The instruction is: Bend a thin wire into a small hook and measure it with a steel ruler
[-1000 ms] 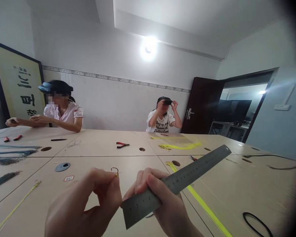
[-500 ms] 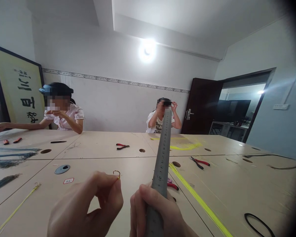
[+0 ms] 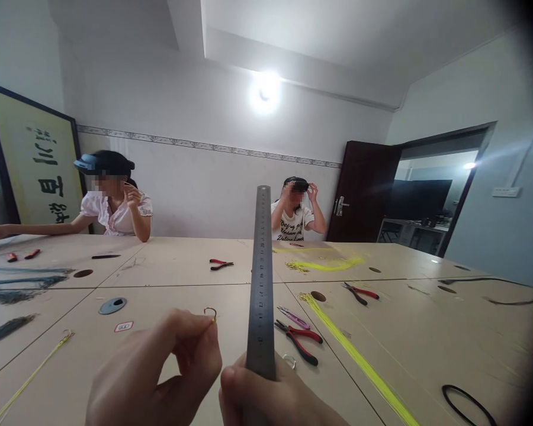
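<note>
Between the thumb and forefinger of my left hand point(image 3: 160, 367) is a small golden fish hook point(image 3: 210, 312), its bend pointing up. My right hand point(image 3: 270, 393) is wrapped round the lower end of a steel ruler point(image 3: 262, 266), which stands nearly upright with its markings facing me. Just right of the ruler, red-and-black pliers point(image 3: 299, 342) lie on the table beside a pair of purple thread snips point(image 3: 294, 318). A bundle of yellow line point(image 3: 355, 358) stretches along the table to the right of my right hand.
More pliers lie at the right point(image 3: 360, 292) and at the far middle point(image 3: 221, 264). Dark bundles of line point(image 3: 9, 330) lie at the left, near a grey disc point(image 3: 112, 305) and a small label point(image 3: 124, 326). Two people sit across the table point(image 3: 182, 254). A black loop point(image 3: 468, 402) lies front right.
My right hand has shifted the ruler left and turned it more upright, uncovering the pliers and snips. My left hand stays put. The person at left has moved a raised hand rightwards.
</note>
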Demonstrator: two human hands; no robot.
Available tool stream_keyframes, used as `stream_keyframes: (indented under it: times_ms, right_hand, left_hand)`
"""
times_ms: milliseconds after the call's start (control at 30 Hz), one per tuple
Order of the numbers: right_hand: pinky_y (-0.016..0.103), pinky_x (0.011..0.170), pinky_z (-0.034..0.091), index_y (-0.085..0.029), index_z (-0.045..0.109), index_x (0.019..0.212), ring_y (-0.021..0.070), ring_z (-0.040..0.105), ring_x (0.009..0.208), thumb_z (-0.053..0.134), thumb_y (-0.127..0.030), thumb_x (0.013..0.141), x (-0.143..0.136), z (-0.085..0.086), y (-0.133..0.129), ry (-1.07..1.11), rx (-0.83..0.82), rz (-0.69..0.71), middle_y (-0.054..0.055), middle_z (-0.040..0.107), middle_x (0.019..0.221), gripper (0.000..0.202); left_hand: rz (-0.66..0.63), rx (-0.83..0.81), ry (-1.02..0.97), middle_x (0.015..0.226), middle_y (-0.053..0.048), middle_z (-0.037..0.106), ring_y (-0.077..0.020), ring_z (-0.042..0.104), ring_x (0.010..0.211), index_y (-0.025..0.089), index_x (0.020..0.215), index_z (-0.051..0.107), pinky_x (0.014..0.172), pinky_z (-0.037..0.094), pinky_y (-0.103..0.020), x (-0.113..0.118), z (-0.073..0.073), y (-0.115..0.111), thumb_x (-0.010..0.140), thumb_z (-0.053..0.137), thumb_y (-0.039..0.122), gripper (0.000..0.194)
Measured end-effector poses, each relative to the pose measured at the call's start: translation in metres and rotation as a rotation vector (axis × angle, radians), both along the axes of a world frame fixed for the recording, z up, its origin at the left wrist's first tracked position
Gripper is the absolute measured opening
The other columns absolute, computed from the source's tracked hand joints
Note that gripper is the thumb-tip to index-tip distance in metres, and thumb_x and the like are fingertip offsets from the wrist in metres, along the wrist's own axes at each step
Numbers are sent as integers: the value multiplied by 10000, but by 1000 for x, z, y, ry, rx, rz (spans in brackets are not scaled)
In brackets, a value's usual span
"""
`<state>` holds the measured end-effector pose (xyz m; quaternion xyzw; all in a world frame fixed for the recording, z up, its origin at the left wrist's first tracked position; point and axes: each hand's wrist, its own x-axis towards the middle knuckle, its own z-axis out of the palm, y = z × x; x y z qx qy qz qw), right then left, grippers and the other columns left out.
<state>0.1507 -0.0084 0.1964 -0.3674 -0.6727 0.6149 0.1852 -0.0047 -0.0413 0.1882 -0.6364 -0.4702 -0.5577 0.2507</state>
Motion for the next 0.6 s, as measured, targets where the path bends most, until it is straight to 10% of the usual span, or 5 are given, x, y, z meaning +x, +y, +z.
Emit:
stream_keyframes:
  times_ms: [600]
  right_hand:
    - [259,513,325,-197,658,653,125,557,588,524,-319,863,2,-1,-4,-117,115,-60,-13,627,612,278]
  left_hand:
    - [-10,-16,-14,517,129,580,-62,579,436,278,750,528,414,444,-155,0,-1,-2,797,507,170,119]
